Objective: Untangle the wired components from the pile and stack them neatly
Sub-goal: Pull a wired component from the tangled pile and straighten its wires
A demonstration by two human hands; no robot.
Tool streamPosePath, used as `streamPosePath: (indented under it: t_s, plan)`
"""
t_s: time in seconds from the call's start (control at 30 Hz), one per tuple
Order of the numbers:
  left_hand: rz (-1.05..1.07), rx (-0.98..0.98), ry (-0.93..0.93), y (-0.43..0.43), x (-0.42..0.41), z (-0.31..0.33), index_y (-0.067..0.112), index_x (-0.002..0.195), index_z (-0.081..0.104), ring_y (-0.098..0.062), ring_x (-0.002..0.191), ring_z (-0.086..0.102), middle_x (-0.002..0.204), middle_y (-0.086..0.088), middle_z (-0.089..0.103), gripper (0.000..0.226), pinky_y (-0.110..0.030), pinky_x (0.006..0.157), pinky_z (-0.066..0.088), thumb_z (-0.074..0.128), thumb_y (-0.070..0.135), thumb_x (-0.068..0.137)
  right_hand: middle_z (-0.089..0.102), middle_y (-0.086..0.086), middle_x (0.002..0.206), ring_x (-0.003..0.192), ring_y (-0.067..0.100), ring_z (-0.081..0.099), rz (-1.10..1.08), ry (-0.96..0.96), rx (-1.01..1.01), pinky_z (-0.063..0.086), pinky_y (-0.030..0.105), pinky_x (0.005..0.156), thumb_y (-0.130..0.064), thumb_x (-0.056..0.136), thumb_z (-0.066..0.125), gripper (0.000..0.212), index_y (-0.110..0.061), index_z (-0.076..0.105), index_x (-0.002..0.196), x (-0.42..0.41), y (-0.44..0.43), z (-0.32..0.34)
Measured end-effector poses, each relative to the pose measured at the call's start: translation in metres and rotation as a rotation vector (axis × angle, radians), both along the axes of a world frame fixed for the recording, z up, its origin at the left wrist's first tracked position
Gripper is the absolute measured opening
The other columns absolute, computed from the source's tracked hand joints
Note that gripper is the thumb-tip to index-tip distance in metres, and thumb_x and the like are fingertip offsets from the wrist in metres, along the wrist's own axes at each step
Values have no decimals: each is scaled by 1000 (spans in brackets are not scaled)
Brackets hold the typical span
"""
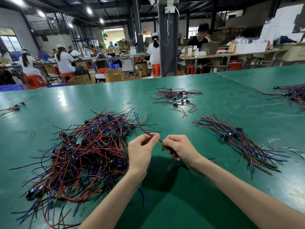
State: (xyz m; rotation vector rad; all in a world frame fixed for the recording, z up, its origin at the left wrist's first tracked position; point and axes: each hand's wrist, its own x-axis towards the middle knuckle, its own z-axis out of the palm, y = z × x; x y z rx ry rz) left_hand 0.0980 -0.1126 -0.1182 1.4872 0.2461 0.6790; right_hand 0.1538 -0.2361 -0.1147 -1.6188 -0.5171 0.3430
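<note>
A big tangled pile (82, 154) of red, blue and black wires with small green circuit boards lies on the green table (214, 100), left of centre. My left hand (140, 151) pinches a thin bundle of wires (140, 124) that runs up and back toward the pile. My right hand (179, 149) grips the same wires just to the right, a short stretch taut between both hands. Red and black wire ends stick out behind my right wrist. To the right lies a straightened stack of wired components (237, 141).
A smaller loose bunch of wired parts (176, 98) sits farther back. Another bunch (292, 95) lies at the right edge, and a few pieces (14, 106) at the far left. A rubber band (128, 102) lies mid-table. Workers sit at benches beyond the table.
</note>
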Motion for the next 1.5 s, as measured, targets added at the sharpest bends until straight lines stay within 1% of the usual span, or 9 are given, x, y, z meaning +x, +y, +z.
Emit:
streamPosePath:
  t_s: [0.27,0.43,0.73,0.8,0.93,1.03,1.17,1.33,1.5]
  plan:
    - [22,1,-5,3,0,5,20,73,73,2,64,57,69,12,70,15,-10,66,45,72,9,82,46,-5,46,41,3,40,-24,-141,-85,30,14,40,-11,87,58,31,-15,61,56,5,-3,1]
    - [95,-73,-31,18,2,14,16,72,71,3,53,47,56,15,60,14,-10,58,41,70,10,84,47,-7,45,43,5,41,-35,-183,-103,31,15,42,-12,86,59,32,-18,62,54,8,-5,0]
    - [190,-28,-16,27,4,13,14,73,66,-3,58,60,60,6,68,12,-14,59,47,72,15,83,46,-8,44,39,3,36,-6,-222,-103,29,15,42,-12,86,60,29,-15,64,58,5,-5,1]
    - [220,55,-30,28,2,14,15,73,63,-6,60,64,61,5,69,14,-18,60,50,72,15,84,46,-8,43,38,1,36,3,-232,-103,29,13,42,-11,87,60,27,-11,64,60,4,-5,2]
    - [313,450,-64,29,-3,17,22,75,60,-3,65,66,69,9,68,15,-27,66,54,71,20,85,45,-8,42,37,1,37,16,-226,-102,28,11,42,-10,87,60,27,-9,64,60,3,-6,2]
    - [370,513,-80,36,-5,20,15,78,62,-7,66,66,71,7,68,13,-30,67,55,70,22,85,45,-9,42,37,1,37,23,-221,-106,28,11,42,-9,87,60,27,-10,63,60,3,-7,3]
    - [320,311,-52,38,-4,25,15,73,61,-14,61,65,64,4,68,16,-34,65,56,72,18,84,44,-8,42,37,1,37,17,-234,-125,28,12,42,-9,86,60,26,-7,64,61,3,-8,3]
    - [116,-113,-47,33,-4,31,8,75,58,-8,53,61,59,1,68,16,-18,52,51,66,13,88,46,-5,45,38,2,35,-8,-241,-150,29,14,43,-11,86,60,26,-9,65,60,7,-10,4]
    - [-94,-500,3,31,-7,37,7,76,57,-8,49,60,62,-6,66,16,-17,47,51,62,14,90,47,-3,47,42,5,36,-2,-263,-186,30,17,46,-13,86,60,27,-11,65,60,9,-10,0]
